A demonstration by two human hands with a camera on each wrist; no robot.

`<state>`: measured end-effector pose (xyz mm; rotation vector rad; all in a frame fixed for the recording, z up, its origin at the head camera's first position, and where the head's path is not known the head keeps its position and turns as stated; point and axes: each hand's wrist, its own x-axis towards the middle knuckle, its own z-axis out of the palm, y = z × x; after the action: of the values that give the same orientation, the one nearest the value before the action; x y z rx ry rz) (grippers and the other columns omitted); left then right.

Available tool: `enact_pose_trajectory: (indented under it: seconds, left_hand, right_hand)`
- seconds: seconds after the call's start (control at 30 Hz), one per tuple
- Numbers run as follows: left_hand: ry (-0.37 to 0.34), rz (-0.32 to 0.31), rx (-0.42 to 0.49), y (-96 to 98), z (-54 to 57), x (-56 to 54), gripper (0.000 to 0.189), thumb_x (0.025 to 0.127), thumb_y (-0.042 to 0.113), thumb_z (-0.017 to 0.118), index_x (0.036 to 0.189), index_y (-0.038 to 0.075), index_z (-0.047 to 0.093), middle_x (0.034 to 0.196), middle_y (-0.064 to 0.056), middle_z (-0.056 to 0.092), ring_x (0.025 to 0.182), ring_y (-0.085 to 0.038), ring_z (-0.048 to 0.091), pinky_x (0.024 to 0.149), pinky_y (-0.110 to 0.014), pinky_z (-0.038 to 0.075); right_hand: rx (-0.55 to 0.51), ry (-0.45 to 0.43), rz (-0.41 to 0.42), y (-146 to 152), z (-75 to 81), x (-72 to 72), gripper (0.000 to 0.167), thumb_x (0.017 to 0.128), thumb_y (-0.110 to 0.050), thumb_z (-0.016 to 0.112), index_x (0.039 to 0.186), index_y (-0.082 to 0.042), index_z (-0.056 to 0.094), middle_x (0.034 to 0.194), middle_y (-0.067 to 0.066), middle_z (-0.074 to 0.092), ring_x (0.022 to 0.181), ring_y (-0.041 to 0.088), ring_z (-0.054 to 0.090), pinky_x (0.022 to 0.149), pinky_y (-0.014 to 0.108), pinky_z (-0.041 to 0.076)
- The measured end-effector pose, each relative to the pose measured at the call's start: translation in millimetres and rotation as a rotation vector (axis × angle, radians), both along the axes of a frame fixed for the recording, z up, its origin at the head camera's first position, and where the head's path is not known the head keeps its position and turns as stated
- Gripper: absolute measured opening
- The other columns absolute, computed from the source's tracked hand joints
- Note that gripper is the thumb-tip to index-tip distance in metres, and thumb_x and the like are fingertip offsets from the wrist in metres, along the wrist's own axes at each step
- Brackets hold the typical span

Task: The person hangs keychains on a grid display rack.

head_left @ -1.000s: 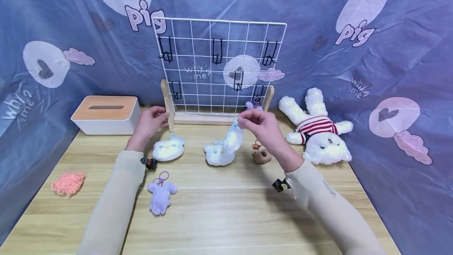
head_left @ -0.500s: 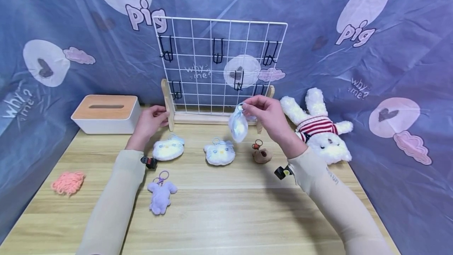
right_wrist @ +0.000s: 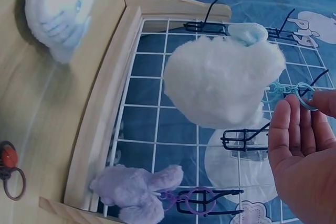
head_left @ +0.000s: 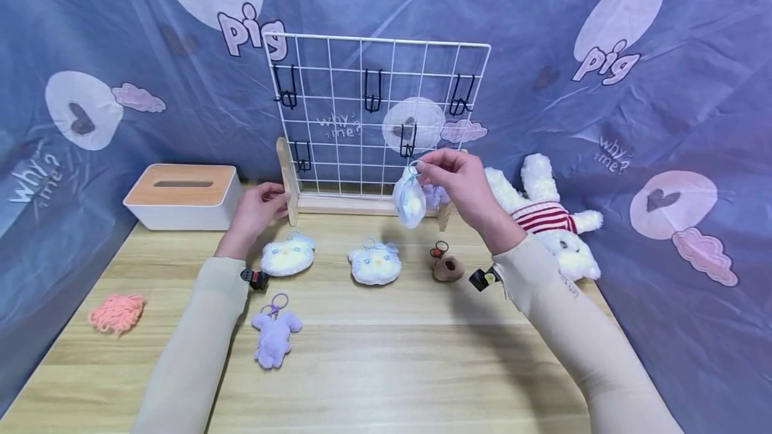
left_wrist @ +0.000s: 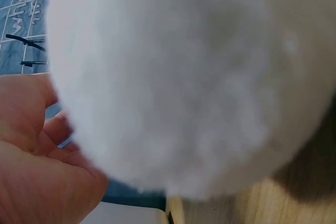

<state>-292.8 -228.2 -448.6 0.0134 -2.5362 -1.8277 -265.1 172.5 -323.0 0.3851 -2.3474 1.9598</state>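
Note:
My right hand (head_left: 455, 186) pinches the light blue ring (right_wrist: 305, 97) of a white plush cat-head keychain (right_wrist: 220, 82), which hangs in front of the white wire grid rack (right_wrist: 176, 109) near a lower black hook (head_left: 407, 142). At the rack's left end, my left hand (head_left: 256, 213) holds the wooden upright (head_left: 289, 183) between thumb and fingers. Two more white cat-head keychains, one left (head_left: 288, 256) and one in the middle (head_left: 375, 264), lie on the table. A purple plush keychain (right_wrist: 131, 192) hangs from the lower right hook. White fluff fills most of the left wrist view.
A brown plush keychain (head_left: 447, 268) and a purple plush keychain (head_left: 274, 340) lie on the table. Left stand a tissue box (head_left: 181, 203) and coral yarn (head_left: 117, 313). A white plush toy (head_left: 545, 216) in a striped shirt lies right. Other black hooks (head_left: 372, 92) sit higher on the grid.
My right hand has lifted the white keychain from above the middle one, up and slightly right toward the rack's lower hooks. My left hand stays at the upright.

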Motion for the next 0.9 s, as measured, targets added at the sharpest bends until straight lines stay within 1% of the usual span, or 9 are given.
enact_pose_trajectory:
  seconds: [0.17,0.3,0.53,0.67,0.73,0.9]
  left_hand:
    - [0.006,-0.004,0.015,-0.4,-2.4,-1.2,0.043,0.114,0.010,0.065,0.147,-0.016,0.059,0.124,-0.026,0.069,0.085,-0.001,0.069,0.084,-0.015,0.070]
    - [0.004,-0.002,0.013,0.1,-1.9,-1.7,0.043,0.114,0.011,0.065,0.147,-0.016,0.059,0.127,-0.029,0.068,0.085,-0.001,0.068,0.083,-0.014,0.070]
    - [-0.005,0.004,0.005,-0.2,-2.3,-1.2,0.043,0.114,0.011,0.065,0.148,-0.014,0.060,0.127,-0.027,0.068,0.086,-0.003,0.068,0.086,-0.016,0.071]
    - [-0.004,0.004,0.009,0.2,-2.1,-0.5,0.042,0.114,0.011,0.065,0.147,-0.014,0.061,0.127,-0.027,0.068,0.087,-0.003,0.069,0.085,-0.016,0.071]
    - [-0.001,0.002,0.012,0.4,-1.9,-0.5,0.042,0.114,0.011,0.065,0.147,-0.015,0.061,0.127,-0.028,0.068,0.086,-0.003,0.069,0.085,-0.016,0.071]
    - [0.009,-0.004,0.017,-0.4,-1.8,-1.1,0.043,0.114,0.010,0.064,0.147,-0.016,0.059,0.127,-0.029,0.068,0.085,-0.001,0.068,0.083,-0.014,0.070]
  right_hand:
    - [0.017,-0.001,-0.003,0,4.4,-5.5,0.004,0.106,-0.011,0.077,0.108,-0.007,0.078,0.090,-0.009,0.075,0.083,0.008,0.074,0.084,0.024,0.068]
    - [0.018,-0.009,-0.003,0,5.6,-9.8,0.007,0.106,-0.012,0.078,0.109,-0.006,0.077,0.091,-0.009,0.075,0.083,0.008,0.075,0.085,0.026,0.068]
    - [-0.018,-0.037,-0.010,4,1.5,-16.2,0.006,0.107,-0.008,0.076,0.109,-0.003,0.077,0.094,-0.006,0.075,0.081,0.009,0.077,0.083,0.024,0.072]
    - [-0.028,-0.058,-0.015,4,-0.8,-19.8,0.005,0.107,-0.007,0.075,0.109,-0.002,0.077,0.095,-0.005,0.076,0.082,0.009,0.078,0.084,0.024,0.072]
    - [-0.024,-0.064,-0.017,4,-1.6,-22.0,0.007,0.107,-0.007,0.075,0.111,-0.001,0.077,0.095,-0.006,0.076,0.082,0.009,0.078,0.085,0.023,0.072]
    - [-0.003,-0.071,-0.018,3,-3.5,-27.9,0.017,0.108,-0.008,0.074,0.119,0.005,0.074,0.096,-0.007,0.077,0.083,0.009,0.078,0.085,0.023,0.072]
